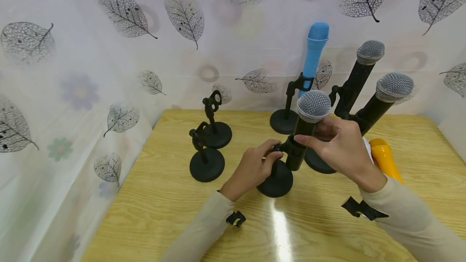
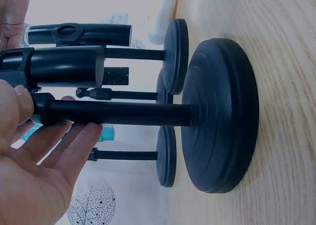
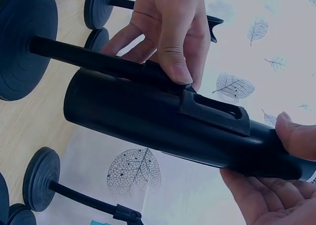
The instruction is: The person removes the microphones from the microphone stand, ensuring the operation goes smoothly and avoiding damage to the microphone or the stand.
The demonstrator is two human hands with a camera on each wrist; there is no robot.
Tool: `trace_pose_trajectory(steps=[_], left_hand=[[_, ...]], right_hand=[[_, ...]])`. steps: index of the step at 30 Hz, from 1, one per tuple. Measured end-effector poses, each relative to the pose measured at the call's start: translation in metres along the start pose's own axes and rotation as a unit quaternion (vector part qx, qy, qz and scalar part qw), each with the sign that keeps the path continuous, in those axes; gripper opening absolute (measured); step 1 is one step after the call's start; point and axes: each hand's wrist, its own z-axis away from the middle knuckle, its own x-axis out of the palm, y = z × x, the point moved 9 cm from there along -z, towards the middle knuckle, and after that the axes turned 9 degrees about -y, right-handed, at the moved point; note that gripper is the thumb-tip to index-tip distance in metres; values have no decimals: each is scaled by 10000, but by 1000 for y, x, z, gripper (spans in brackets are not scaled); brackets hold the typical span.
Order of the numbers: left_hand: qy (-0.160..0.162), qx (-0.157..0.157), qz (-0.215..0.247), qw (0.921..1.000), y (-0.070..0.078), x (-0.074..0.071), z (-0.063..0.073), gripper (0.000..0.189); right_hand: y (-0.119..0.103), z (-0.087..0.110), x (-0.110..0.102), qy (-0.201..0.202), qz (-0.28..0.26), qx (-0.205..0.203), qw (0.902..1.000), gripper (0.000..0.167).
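A black microphone with a silver mesh head (image 1: 314, 106) sits in the clip (image 3: 215, 115) of a black desk stand (image 1: 275, 183). My right hand (image 1: 342, 144) holds the microphone's body below the mesh, thumb on one side and fingers on the other. Just under the clip, my left hand (image 1: 253, 165) pinches the stand at the top of its pole (image 2: 123, 112). In the right wrist view the microphone's lower end (image 3: 81, 96) projects past the clip, beside the pole. The round base rests on the wooden table.
Behind and right stand a blue microphone (image 1: 312, 58) and two black ones (image 1: 356, 78) (image 1: 386, 96) in stands. Two stands without microphones (image 1: 206, 165) (image 1: 218, 134) are at left. A yellow microphone (image 1: 386, 161) lies at right, partly behind my arm. Leaf-patterned cloth hangs behind the table (image 1: 153, 213).
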Motion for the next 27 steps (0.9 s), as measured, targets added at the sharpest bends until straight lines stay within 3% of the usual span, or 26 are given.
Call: trace_pose_trajectory(steps=[27], left_hand=[[121,3,-91,9999,0,0,0,24]], right_hand=[[-11,-5,-13,162,-192,-115,9996,30]])
